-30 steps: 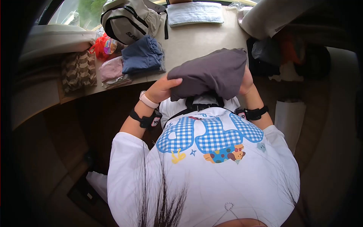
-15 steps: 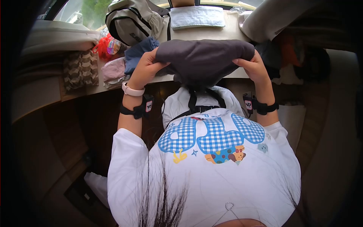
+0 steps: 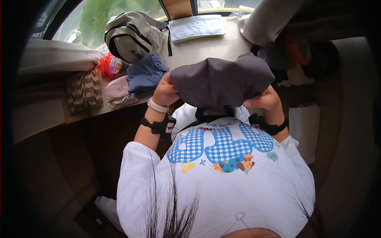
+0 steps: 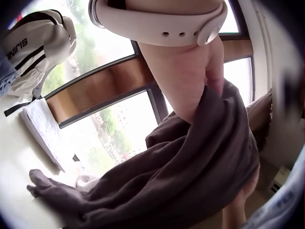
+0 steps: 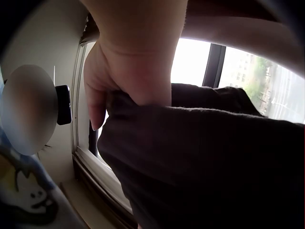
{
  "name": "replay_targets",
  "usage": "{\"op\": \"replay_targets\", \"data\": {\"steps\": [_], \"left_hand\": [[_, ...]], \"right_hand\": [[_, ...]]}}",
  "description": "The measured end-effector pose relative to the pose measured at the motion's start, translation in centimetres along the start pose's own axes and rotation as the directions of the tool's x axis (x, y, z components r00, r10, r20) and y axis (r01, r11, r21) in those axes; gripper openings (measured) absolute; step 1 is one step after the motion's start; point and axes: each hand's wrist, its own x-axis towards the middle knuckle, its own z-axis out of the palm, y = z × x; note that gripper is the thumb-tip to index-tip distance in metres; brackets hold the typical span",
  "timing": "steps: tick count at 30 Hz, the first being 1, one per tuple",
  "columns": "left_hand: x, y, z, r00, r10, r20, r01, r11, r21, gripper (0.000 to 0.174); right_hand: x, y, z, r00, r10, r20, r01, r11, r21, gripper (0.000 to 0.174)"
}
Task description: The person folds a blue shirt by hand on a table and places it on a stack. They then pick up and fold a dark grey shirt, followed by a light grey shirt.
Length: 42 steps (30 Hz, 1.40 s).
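A dark grey-purple piece of folded cloth (image 3: 222, 81) is held up in front of my chest, between me and the table. My left hand (image 3: 164, 93) grips its left end, with the fingers partly hidden behind the fabric. On the other side my right hand (image 3: 266, 99) holds the right end, its thumb along the lower edge. In the left wrist view the cloth (image 4: 190, 167) drapes down in loose folds from the left hand (image 4: 183, 78). The right wrist view has the right hand (image 5: 128, 78) tucked into the top of the fabric, thumb outside.
Left on the table (image 3: 186, 53) lie folded blue clothing (image 3: 147, 73), a pink cloth (image 3: 118, 89) and a red bag (image 3: 105, 66). Behind them stands a beige backpack (image 3: 131, 37). A folded white towel (image 3: 197, 27) lies near the window; dark items (image 3: 274, 57) sit at the right.
The cloth was raised and stretched wide between both hands half a second ago. Now it is lower, nearer my body and bunched up. My hands have come down and inward with it.
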Motion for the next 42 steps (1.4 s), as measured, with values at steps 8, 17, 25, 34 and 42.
{"op": "replay_targets", "data": {"steps": [8,17,25,34,42], "left_hand": [[1.0,-2.5,0.9,0.963,-0.176,-0.206,0.204,0.971,0.121,0.027],[2.2,0.1,4.0,0.961,-0.100,-0.256,0.220,0.839,0.498,0.037],[6.5,6.4,0.4,0.975,-0.032,-0.221,0.171,0.747,0.643,0.028],[8.8,8.4,0.6,0.938,0.127,-0.322,0.142,0.709,0.691,0.034],[13.8,11.6,-1.9,0.965,0.253,-0.068,0.008,0.229,0.973,0.045]], "right_hand": [[-1.0,0.4,0.3,0.998,0.059,-0.022,-0.056,0.990,0.130,0.072],[0.1,0.4,-1.2,0.935,0.181,-0.305,-0.189,0.982,0.003,0.063],[5.2,0.3,-6.9,0.772,0.230,-0.593,-0.290,0.957,-0.007,0.060],[8.1,2.3,-8.4,0.822,-0.131,-0.554,-0.311,0.712,-0.630,0.034],[12.6,-0.2,-9.2,0.807,-0.433,-0.403,-0.414,0.074,-0.908,0.018]]}}
